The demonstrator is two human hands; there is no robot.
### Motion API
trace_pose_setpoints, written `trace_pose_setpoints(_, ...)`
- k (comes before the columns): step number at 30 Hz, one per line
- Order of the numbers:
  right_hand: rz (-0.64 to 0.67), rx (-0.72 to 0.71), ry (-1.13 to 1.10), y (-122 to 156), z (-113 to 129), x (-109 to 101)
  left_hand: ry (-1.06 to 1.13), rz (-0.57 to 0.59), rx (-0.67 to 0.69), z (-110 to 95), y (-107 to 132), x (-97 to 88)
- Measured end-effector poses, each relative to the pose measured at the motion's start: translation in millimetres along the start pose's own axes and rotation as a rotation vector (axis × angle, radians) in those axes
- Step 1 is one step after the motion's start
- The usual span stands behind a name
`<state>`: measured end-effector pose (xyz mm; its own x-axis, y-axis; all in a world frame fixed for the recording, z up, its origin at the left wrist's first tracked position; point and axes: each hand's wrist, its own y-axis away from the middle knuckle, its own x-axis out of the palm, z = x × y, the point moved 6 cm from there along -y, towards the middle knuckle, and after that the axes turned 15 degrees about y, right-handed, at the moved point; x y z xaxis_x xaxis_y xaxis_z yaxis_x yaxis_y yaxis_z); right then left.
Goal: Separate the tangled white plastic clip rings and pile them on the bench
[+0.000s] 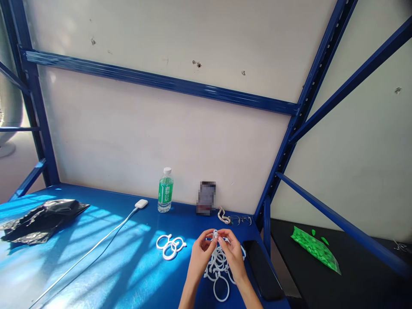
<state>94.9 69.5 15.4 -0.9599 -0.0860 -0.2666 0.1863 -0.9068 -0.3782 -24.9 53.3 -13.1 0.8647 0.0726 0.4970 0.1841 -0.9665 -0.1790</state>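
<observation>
Leftward from our left hand (200, 254), we could pass low over the blue tabletop (125, 266), skirting the small cluster of white plastic rings (174, 245) and then the white cable (90, 253) slanting across. Toward the wall (180, 141), we have a gap between the plastic bottle (165, 195) and the blurred dark upright object (206, 198). A heap of rings (219, 261) crowds the room beneath our hands. Right of our right hand (234, 256), the black smartphone (262, 270) lies flat, and the blue rack upright (267, 225) blocks the corner beyond the eyeglasses (240, 220).

White rings (219, 259) overlap in two clusters on the blue tabletop (135, 266)
</observation>
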Motion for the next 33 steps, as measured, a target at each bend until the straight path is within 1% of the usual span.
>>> trace_pose_setpoints(2,-0.038,0.0,0.036,-1,-1,-3,-0.014,0.017,0.001,1,0,0.8)
trace_pose_setpoints(7,-0.015,-0.04,0.061,-2,6,-3,-0.022,0.077,0.003,0,0,4.7)
trace_pose_setpoints(13,-0.045,-0.072,0.053,-2,8,-7,-0.091,0.127,0.011,-4,4,10.6)
trace_pose_setpoints(20,-0.056,-0.096,0.064,-2,12,-10,-0.106,0.135,0.033,-9,7,12.8)
trace_pose_setpoints(25,-0.023,-0.088,0.071,-4,10,-9,-0.164,0.132,0.072,-13,9,14.2)
trace_pose_setpoints(33,-0.004,-0.108,0.08,-2,13,-9,-0.218,0.133,0.081,-14,10,15.7)
